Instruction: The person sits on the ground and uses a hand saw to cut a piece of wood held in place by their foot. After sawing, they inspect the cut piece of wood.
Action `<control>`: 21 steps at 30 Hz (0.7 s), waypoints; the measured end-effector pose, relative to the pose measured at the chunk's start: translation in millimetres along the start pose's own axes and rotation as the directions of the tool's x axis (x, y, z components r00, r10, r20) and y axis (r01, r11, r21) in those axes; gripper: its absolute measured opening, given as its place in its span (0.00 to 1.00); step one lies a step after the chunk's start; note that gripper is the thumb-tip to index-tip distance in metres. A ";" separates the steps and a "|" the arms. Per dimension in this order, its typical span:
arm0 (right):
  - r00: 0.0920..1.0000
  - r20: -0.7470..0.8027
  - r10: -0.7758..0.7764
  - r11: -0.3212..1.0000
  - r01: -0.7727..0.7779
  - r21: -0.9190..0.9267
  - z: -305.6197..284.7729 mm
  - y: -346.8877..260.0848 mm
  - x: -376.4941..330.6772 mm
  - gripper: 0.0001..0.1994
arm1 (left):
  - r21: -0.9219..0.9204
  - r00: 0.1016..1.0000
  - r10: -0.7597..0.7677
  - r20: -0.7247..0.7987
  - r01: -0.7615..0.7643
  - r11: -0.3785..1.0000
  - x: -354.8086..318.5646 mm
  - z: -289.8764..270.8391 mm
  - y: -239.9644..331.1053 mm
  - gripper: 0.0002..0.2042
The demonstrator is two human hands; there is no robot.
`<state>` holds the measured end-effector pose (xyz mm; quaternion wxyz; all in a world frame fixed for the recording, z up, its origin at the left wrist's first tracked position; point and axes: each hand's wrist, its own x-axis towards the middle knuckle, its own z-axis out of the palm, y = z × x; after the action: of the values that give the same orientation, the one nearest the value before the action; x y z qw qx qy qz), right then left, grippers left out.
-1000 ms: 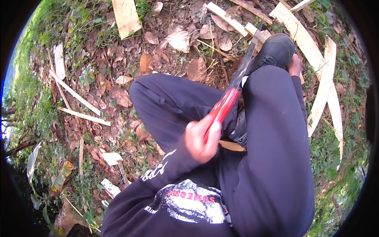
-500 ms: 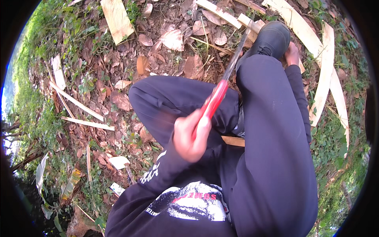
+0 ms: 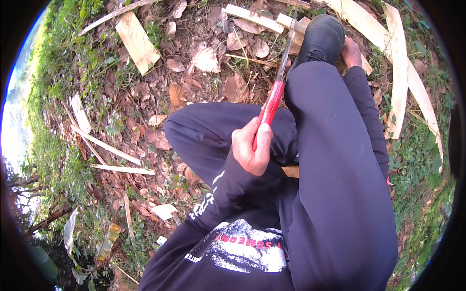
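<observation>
Fingers of the left hand (image 3: 251, 148) wrap the red handle of a saw (image 3: 274, 94), its blade across a wood piece (image 3: 299, 27) under the black shoe (image 3: 323, 40). The shoe blocks sight of the right hand (image 3: 351, 52) beside it; its fingers' grip I cannot tell. Pale strips (image 3: 399, 72), a board (image 3: 138, 42) and dry leaves (image 3: 206, 60) lie around.

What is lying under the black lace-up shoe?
Pale, flat wooden pieces stick out on both sides of the black shoe, one near the right hand. The shoe covers the middle, so whether they join cannot be seen.
</observation>
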<state>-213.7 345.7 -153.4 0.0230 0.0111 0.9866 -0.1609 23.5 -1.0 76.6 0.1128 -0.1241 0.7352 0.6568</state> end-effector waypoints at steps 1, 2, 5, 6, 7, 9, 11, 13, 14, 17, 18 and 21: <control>0.998 -0.019 0.052 0.999 -0.052 0.003 1.5 1.0 -1.8 0.11 | -0.020 1.000 -0.012 -0.006 0.012 1.000 -8.2 -5.4 -1.9 0.17; 0.999 -0.001 0.046 0.999 -0.046 -0.014 2.2 2.6 -4.9 0.11 | -0.040 1.000 -0.024 -0.012 0.023 0.999 -25.2 -14.8 0.3 0.17; 1.000 0.012 0.009 0.998 -0.008 -0.062 2.0 5.7 3.0 0.12 | -0.013 0.999 -0.047 -0.019 0.047 0.999 -58.5 -35.5 13.1 0.16; 1.000 0.010 0.025 0.999 -0.025 -0.046 4.7 10.9 -0.1 0.11 | 0.002 0.998 -0.059 0.016 0.059 0.998 -57.7 -38.1 18.7 0.16; 0.999 -0.007 0.037 0.999 -0.037 -0.030 4.7 13.6 2.7 0.11 | -0.025 0.997 -0.060 0.056 0.062 0.998 -50.6 -38.4 28.1 0.16; 0.999 0.021 0.049 0.999 -0.049 -0.022 -1.6 4.2 0.8 0.14 | 0.040 0.985 -0.102 0.139 0.098 0.994 -36.6 -33.6 47.5 0.16; 0.996 0.039 0.077 0.997 -0.077 -0.005 -0.1 -2.7 5.6 0.16 | 0.086 0.996 -0.051 0.077 0.044 0.995 -49.0 -28.9 42.3 0.15; 0.991 0.039 0.129 0.992 -0.129 -0.017 -5.6 -11.9 1.5 0.14 | 0.043 0.997 -0.029 -0.072 0.032 0.999 -61.5 -36.9 16.1 0.16; 0.987 0.030 0.159 0.987 -0.158 -0.009 -9.7 -15.4 -2.0 0.11 | -0.044 0.995 -0.053 -0.081 0.050 0.998 -60.8 -46.9 6.6 0.16; 0.990 -0.004 0.142 0.990 -0.142 -0.018 -4.5 5.7 -0.3 0.11 | 0.011 1.000 -0.006 -0.001 0.006 1.000 -51.8 -49.1 18.2 0.16; 0.993 -0.018 0.116 0.993 -0.117 -0.018 -2.3 14.1 2.3 0.11 | 0.028 0.999 0.033 0.030 -0.034 0.999 -40.2 -46.6 18.2 0.16; 1.000 0.001 0.029 0.999 -0.029 -0.027 -4.9 -6.2 2.6 0.10 | 0.057 0.990 0.143 -0.003 -0.143 0.988 21.3 -18.6 -1.9 0.17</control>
<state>-216.7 341.4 -147.0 0.0259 0.0249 0.9885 -0.1471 4.0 -20.5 69.8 0.0665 -0.0701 0.7610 0.6415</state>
